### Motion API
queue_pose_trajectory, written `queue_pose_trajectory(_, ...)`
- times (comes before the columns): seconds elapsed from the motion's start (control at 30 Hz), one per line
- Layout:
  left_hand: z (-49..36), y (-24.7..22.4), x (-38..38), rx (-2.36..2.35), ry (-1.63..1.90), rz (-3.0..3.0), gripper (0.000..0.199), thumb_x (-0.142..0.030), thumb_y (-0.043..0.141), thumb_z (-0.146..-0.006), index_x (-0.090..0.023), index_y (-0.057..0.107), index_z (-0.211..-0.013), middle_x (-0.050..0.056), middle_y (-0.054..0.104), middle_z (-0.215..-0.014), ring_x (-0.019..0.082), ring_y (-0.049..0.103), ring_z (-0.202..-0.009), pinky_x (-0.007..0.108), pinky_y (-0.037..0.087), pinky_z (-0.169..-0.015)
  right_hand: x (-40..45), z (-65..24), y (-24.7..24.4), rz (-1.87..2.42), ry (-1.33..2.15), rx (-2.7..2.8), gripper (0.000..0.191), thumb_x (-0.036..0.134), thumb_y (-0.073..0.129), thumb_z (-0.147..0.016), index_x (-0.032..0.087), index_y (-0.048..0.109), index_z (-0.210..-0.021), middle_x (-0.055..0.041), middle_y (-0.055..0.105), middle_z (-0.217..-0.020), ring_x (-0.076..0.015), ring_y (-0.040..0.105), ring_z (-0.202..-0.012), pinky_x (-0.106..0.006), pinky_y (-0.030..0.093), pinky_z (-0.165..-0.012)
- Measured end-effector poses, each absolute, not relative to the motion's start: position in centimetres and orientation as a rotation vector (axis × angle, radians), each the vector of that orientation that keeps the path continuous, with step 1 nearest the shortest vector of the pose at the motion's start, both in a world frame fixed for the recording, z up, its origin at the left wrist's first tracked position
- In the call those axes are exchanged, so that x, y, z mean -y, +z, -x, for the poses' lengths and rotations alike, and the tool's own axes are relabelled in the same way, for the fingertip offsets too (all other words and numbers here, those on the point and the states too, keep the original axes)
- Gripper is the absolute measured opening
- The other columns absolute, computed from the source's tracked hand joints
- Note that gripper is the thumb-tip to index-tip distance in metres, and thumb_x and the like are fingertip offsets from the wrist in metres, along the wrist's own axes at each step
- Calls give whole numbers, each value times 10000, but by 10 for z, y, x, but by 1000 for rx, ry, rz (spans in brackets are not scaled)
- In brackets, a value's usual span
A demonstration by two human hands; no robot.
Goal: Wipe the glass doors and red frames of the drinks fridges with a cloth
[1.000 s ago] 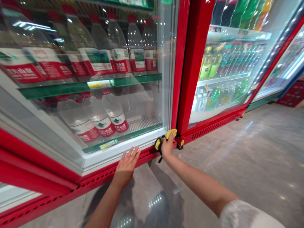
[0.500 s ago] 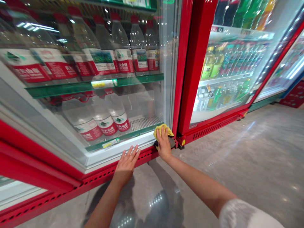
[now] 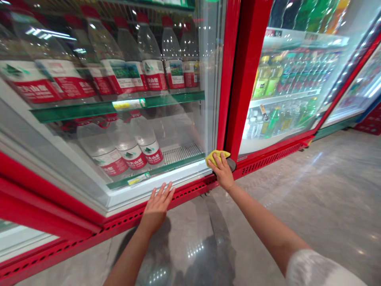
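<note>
My right hand (image 3: 222, 171) presses a yellow cloth (image 3: 216, 156) against the lower right corner of a fridge's glass door frame. A dark grey piece (image 3: 231, 165), perhaps the cloth's other side, shows beneath that hand. My left hand (image 3: 157, 206) rests with fingers stretched out on the white lower edge (image 3: 143, 202) of the door, holding nothing. Behind the glass door (image 3: 175, 127), large water bottles (image 3: 152, 149) with red and white labels stand on the bottom shelf and the one above.
To the right stands another red-framed fridge (image 3: 247, 79) with bottled drinks. A red vented base strip (image 3: 125, 222) runs under the door. Below is a shiny grey floor (image 3: 291, 206). A further fridge and red boxes (image 3: 369, 121) are at the far right.
My right hand has moved right with the yellow cloth, along the bottom of the door frame to its corner. My left hand has stayed almost where it was.
</note>
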State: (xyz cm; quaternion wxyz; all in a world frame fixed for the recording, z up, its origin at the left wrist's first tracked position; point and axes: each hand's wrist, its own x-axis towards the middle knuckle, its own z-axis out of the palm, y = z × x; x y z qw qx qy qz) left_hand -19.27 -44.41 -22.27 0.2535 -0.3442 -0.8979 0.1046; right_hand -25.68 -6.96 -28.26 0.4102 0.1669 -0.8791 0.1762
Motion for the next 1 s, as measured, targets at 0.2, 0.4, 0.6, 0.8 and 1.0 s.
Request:
queue_pose_trajectory(0.2,191,-220,441,2449,272,933,761,-70,457,-840,-250,383,-1575,49,356,-1644,253,240,-1563,518,190,-1288,64,248,-304,-538,489,2232,646,32,416,-955,377,499,-1495,43,322,-1666,-210,34,-1594,-526,320,-1258)
queue_pose_trajectory(0.4,192,-219,442,2441,289,931,738,-28,421,-844,-235,428,-1553,43,353,-1644,246,226,-1565,509,181,-1293,81,256,-291,-414,540,2184,669,20,377,-951,317,429,-1548,5,193,-1710,-274,-85,-1585,-620,270,-1252)
queue_pose_trajectory(0.6,189,-214,439,2467,291,933,718,-34,416,-874,-225,401,-1566,47,334,-1651,250,207,-1570,510,169,-1294,78,241,-313,-606,483,2218,671,0,365,-945,366,502,-1490,33,435,-1613,-172,61,-1591,-527,330,-1254)
queue_pose_trajectory(0.8,189,-214,443,2464,302,930,730,-4,410,-850,-214,433,-1548,54,333,-1650,239,234,-1562,485,205,-1288,101,253,-302,-433,451,2171,665,29,426,-942,260,400,-1565,-64,195,-1709,-306,-56,-1587,-659,271,-1231)
queue_pose_trajectory(1.0,187,-216,445,2469,279,914,729,-21,442,-841,-225,444,-1542,54,347,-1643,237,259,-1555,488,181,-1294,90,237,-316,-697,278,2228,625,25,481,-929,361,543,-1453,41,402,-1630,-195,150,-1584,-502,290,-1266)
